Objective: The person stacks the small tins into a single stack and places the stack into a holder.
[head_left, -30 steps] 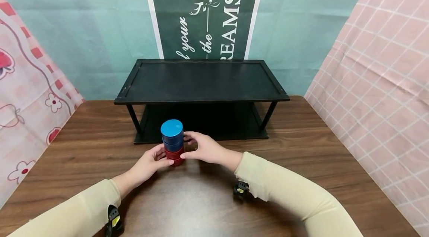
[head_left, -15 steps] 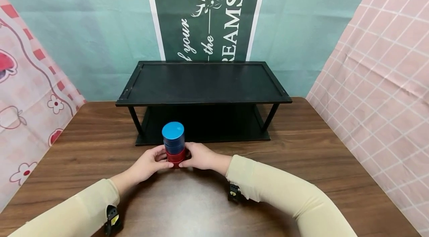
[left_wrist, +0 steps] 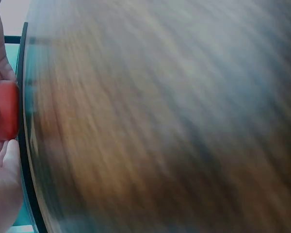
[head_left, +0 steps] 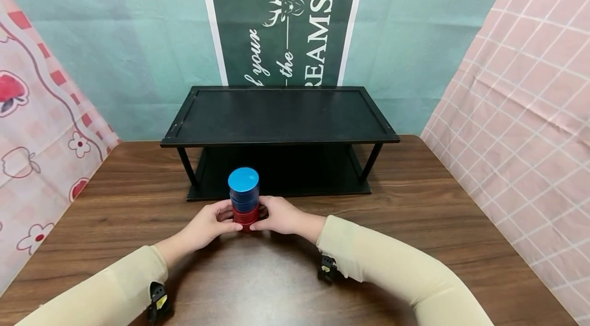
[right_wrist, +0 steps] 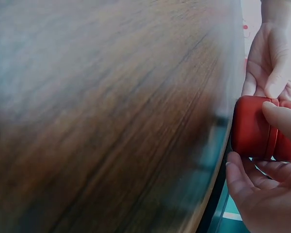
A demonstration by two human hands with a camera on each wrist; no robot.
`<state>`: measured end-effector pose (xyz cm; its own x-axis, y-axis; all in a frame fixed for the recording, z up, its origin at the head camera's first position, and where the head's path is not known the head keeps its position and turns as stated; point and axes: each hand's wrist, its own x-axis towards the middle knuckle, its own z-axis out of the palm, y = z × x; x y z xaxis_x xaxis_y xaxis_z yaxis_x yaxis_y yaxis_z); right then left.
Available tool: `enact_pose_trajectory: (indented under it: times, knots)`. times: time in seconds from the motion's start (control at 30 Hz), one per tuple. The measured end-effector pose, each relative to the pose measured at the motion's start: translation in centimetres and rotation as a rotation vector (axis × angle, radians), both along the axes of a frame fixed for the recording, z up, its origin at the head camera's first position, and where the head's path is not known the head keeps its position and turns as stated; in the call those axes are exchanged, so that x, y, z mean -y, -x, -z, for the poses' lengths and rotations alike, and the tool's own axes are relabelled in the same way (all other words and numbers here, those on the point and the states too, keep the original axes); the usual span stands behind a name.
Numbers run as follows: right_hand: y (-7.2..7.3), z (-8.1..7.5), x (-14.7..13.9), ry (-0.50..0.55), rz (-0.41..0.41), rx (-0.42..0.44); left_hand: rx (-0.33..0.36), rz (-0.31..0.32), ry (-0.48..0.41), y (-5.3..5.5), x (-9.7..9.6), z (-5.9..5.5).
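Note:
In the head view a shiny blue round tin (head_left: 244,187) stands upright on a red round tin (head_left: 246,215), at the front left of the black shelf. My left hand (head_left: 206,223) grips the red tin from the left, thumb in front and fingers curled behind. From the right, my right hand (head_left: 282,216) holds the same tin in a like way. In the left wrist view the red tin (left_wrist: 4,110) shows at the left edge between the hands. A lid seam runs round the red tin (right_wrist: 252,127) in the right wrist view.
A black two-tier shelf (head_left: 281,116) stands at the back of the brown wooden table (head_left: 286,274), just behind the tins. Green cloth (head_left: 152,34) hangs behind it. Pink patterned cloths flank the table on both sides.
My right hand has come down from higher on the stack to the red tin, its fingers closing round it. The stack has shifted slightly right with both hands.

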<state>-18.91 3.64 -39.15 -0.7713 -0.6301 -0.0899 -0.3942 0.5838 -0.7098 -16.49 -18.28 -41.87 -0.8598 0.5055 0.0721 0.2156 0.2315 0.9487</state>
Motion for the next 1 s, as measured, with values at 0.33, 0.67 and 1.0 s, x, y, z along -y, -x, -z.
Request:
enact_pose_trajectory:
  times: [0.33, 0.67, 1.0]
  knots:
    - [-0.1, -0.2, -1.8, 0.028, 0.01, -0.03, -0.022, 0.01, 0.024, 0.2, -1.7, -0.7]
    - [-0.5, -0.5, -3.9, 0.074, 0.027, -0.032, -0.029, 0.042, 0.025, 0.7, -3.5, -1.0]
    - [-0.8, -0.9, -5.9, 0.111, 0.055, -0.015, -0.032, 0.057, 0.013, 1.2, -5.3, -1.4]
